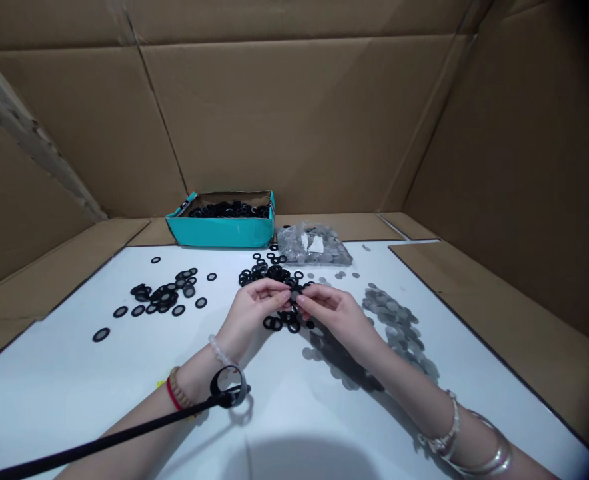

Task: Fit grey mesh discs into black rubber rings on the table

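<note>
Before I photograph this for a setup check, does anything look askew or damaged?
The teal box, beside the clear plastic bag, looks slightly misshapen: its left end flares outward, while its right side stands straighter.

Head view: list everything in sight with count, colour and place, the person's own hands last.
Box: one, turquoise, back of table
Black rings: too many to count, in box and mid-table
Bag of discs: one, clear with grey contents, right of box
Disc-filled rings: dozens, black and grey, left
Loose discs: many, grey, right
Held piece: one, dark and grey, between fingertips
Rod with loop: one, black, lower left
Tabletop: one, white, below
Cardboard walls: several, brown, around
Bracelets: several, mixed colours, both arms
Left hand, right hand: two, bare, centre
</note>
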### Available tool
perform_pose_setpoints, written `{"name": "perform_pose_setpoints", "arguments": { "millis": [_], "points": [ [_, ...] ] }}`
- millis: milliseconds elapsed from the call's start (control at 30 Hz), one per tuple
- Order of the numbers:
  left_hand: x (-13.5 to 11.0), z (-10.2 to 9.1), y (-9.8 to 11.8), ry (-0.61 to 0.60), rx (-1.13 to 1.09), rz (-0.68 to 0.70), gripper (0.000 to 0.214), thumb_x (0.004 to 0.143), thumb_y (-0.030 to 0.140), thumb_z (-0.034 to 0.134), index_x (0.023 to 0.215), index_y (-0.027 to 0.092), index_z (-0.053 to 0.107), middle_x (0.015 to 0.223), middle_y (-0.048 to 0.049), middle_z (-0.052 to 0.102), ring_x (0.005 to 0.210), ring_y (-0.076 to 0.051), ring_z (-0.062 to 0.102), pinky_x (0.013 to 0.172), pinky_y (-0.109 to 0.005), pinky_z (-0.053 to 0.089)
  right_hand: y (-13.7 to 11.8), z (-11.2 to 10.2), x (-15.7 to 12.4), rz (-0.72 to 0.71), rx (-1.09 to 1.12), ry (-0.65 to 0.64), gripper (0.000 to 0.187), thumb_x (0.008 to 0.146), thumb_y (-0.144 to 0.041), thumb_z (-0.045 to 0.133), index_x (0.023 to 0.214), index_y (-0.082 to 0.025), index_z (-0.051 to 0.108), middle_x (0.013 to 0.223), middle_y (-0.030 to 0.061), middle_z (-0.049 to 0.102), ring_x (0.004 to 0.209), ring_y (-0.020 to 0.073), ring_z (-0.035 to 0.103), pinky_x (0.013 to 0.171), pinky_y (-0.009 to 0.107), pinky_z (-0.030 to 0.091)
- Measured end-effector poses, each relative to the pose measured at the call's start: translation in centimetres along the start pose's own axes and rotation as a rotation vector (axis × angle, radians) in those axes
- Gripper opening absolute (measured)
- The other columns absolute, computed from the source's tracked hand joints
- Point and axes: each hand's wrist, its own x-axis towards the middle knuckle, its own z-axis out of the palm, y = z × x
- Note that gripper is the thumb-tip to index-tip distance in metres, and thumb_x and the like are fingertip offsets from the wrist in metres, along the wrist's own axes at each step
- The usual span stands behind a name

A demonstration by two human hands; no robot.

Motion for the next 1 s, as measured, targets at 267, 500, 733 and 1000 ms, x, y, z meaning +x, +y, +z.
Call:
{"name": "perform_pose_setpoints", "arguments": {
  "millis": [267,500,733,1000],
  "points": [
    [-0.1,0.3,-0.2,0.011,0.029,0.028,0.017,0.065,0.023,0.071,0.074,0.013,0.062,0.069,-0.0011,0.062,0.068,-0.012,0.059,0.069,-0.025,0.046,-0.1,-0.1,-0.1,-0.043,-0.052,-0.004,0.021,0.073,-0.038,0.060,0.070,-0.017,0.060,0.063,0.0005,0.056,0.060,0.0133,0.051,0.057,0.026,0.040],
    [-0.1,0.6,-0.3,-0.054,-0.104,0.047,0.018,0.073,0.025,0.064,0.087,0.015,0.060,0.077,-0.0025,0.063,0.073,-0.013,0.060,0.076,-0.029,0.048,-0.4,-0.2,0.1,0.001,0.007,0.002,0.018,0.076,-0.035,0.058,0.070,-0.018,0.061,0.067,0.0017,0.055,0.066,0.0145,0.052,0.066,0.028,0.043],
    [-0.2,0.4,0.0,-0.076,-0.127,0.001,0.017,0.070,0.021,0.066,0.084,0.014,0.059,0.076,-0.0023,0.063,0.073,-0.013,0.061,0.075,-0.026,0.047,0.5,-0.1,0.3,0.068,0.216,-0.056,0.020,0.077,-0.038,0.057,0.072,-0.018,0.057,0.071,-0.0005,0.051,0.067,0.0124,0.051,0.068,0.027,0.044],
    [0.6,-0.5,0.2,-0.082,0.080,0.053,0.018,0.072,0.026,0.062,0.086,0.016,0.059,0.078,-0.0032,0.063,0.072,-0.014,0.059,0.074,-0.028,0.046,0.4,-0.1,0.3,0.035,0.128,-0.138,0.019,0.080,-0.039,0.052,0.082,-0.020,0.056,0.077,0.0010,0.051,0.070,0.0135,0.051,0.069,0.028,0.045]
  ]
}}
